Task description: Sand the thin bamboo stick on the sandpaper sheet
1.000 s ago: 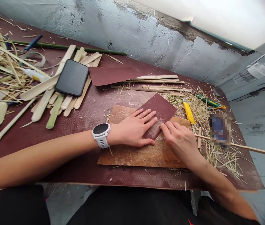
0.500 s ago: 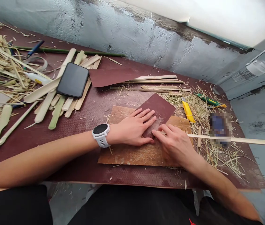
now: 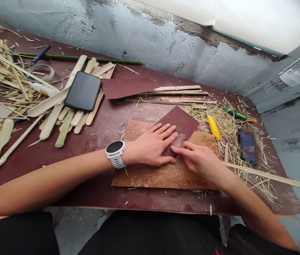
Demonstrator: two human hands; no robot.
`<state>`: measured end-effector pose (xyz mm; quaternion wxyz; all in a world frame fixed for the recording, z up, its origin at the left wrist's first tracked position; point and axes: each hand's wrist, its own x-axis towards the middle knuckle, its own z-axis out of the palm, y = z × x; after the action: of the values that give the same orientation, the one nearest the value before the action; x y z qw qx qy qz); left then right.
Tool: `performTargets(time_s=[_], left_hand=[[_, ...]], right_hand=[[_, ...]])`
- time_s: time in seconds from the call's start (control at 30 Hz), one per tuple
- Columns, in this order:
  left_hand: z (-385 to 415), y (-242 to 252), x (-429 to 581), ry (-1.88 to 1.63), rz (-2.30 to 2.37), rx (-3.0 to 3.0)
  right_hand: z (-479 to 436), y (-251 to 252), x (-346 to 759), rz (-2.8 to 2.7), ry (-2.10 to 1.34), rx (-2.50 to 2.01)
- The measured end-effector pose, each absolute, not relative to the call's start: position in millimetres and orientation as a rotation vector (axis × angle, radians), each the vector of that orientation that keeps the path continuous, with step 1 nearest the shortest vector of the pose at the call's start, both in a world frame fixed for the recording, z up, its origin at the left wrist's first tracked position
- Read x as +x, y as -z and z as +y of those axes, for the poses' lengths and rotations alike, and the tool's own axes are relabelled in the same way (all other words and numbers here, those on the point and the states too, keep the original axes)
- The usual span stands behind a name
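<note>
My left hand [image 3: 156,145] lies flat with fingers spread on a dark reddish-brown sheet of sandpaper [image 3: 183,120], set at an angle on a worn wooden board [image 3: 150,177]. A white-strapped watch [image 3: 115,154] is on that wrist. My right hand [image 3: 199,157] is closed, its index fingertip pressed at the sandpaper's lower edge near my left thumb. A long pale bamboo strip [image 3: 266,173] comes out from beneath the right hand and wrist and slants down to the right. The strip's near end is hidden under my fingers.
Bamboo shavings [image 3: 235,141] surround a yellow utility knife [image 3: 213,125] and a green-handled knife [image 3: 236,113]. A phone [image 3: 83,91] rests on flat bamboo pieces [image 3: 50,122]. Another brown sheet [image 3: 126,87] and thin strips [image 3: 178,92] lie behind. More shavings [image 3: 4,71] pile up left.
The bamboo strip has shifted left, and its outer end has dropped toward the table's front and come into view. My right index finger is straighter. My left hand has stayed in place.
</note>
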<state>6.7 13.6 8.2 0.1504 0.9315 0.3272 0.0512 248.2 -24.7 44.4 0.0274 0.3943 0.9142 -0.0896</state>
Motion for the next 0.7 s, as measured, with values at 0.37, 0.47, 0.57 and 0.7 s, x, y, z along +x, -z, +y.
performTargets(time_s=[0.37,0.47,0.57,0.7], left_hand=[[16.1,-9.1,6.8,-0.103,0.963,2.701],[17.2,-8.2,7.5,-0.092,0.953,2.698],[17.4,-7.7,8.0,-0.082,0.941,2.689],[17.0,-7.5,8.1,-0.088,0.967,2.688]], right_hand=[[-23.3,-50.5,245.3,2.690,-0.051,1.335],[-22.9,-52.2,240.5,2.695,0.001,1.271],[-24.6,-53.0,238.7,2.682,0.074,1.233],[-23.8,-53.1,239.0,2.623,-0.027,1.353]])
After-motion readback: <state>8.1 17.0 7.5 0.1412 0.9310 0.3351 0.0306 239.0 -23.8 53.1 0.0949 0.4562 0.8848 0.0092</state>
